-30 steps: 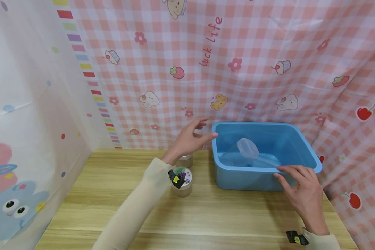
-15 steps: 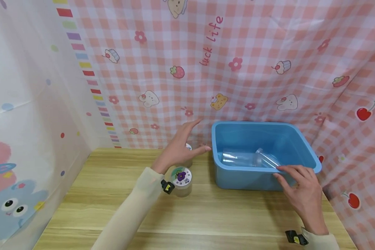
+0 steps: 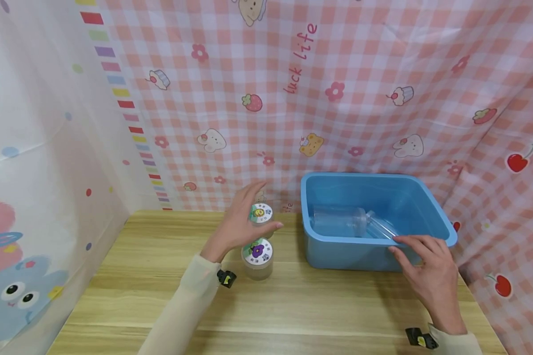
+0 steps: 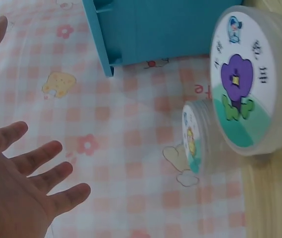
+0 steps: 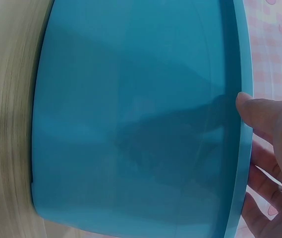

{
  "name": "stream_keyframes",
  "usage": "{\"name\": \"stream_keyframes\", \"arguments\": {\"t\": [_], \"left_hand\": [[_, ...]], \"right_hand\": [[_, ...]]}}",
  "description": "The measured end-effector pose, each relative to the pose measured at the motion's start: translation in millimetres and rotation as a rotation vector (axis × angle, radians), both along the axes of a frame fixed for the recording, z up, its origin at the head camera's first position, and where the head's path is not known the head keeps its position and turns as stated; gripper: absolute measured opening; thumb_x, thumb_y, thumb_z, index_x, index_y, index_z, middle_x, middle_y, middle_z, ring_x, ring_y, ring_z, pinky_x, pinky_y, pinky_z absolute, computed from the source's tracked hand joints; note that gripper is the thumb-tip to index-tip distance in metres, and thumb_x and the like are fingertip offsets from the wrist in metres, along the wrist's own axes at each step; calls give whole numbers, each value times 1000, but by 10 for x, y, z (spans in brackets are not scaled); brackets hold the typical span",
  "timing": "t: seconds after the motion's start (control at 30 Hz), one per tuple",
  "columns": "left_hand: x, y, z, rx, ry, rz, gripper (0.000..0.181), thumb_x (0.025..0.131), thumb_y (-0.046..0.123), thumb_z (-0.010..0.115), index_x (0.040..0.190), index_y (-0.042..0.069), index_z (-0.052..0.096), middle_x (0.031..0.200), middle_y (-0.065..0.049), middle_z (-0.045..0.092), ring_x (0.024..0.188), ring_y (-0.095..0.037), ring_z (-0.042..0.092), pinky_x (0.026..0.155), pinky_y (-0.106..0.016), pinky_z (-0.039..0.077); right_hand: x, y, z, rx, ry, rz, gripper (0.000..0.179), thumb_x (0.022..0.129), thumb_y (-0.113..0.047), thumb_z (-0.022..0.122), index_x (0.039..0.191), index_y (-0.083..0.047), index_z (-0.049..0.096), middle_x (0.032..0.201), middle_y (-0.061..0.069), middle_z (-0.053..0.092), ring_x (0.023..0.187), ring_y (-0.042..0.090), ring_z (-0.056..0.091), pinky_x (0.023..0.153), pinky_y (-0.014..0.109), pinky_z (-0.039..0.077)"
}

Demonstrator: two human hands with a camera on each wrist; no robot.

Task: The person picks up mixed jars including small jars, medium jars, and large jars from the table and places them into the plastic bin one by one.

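Note:
In the head view my left hand [image 3: 237, 224] hovers with spread fingers beside two lidded clear jars, holding nothing. The nearer jar [image 3: 257, 259] has a purple flower on its white and green lid; behind it stands a jar [image 3: 262, 213] with a yellow flower on the lid, partly covered by the hand. My right hand [image 3: 433, 271] pinches the near rim of a blue plastic bin [image 3: 351, 254], thumb outside and fingers over the edge, as the right wrist view also shows. Inside the bin a clear plastic jar [image 3: 335, 221] lies on its side against another clear container [image 3: 382, 228].
The wood-grain table [image 3: 293, 310] carries the bin at the right and the jars left of it. A pink checked cloth [image 3: 360, 113] hangs right behind them, and a white patterned cloth [image 3: 40, 162] closes off the left side.
My left hand has drawn back left from the bin to above the jars. The clear jar in the bin has dropped and now lies flat. The right hand stays on the rim.

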State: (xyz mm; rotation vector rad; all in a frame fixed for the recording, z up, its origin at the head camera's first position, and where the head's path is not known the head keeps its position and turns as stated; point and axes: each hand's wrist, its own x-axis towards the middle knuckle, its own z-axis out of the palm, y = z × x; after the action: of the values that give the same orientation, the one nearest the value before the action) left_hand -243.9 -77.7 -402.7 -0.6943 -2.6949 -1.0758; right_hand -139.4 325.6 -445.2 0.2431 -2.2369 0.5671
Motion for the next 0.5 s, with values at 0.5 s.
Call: {"name": "stream_keyframes", "arguments": {"t": [0.5], "left_hand": [[155,-157,-287,59,-26,66,105,76,73,77,158,54,15,169,4,27,156,-27,25,116,-69,34]], "right_hand": [[2,-3,-6,2,1,-2,37,70,-2,92,104,-8,79,99,15,71,95,34,55,82,43,40]]}}
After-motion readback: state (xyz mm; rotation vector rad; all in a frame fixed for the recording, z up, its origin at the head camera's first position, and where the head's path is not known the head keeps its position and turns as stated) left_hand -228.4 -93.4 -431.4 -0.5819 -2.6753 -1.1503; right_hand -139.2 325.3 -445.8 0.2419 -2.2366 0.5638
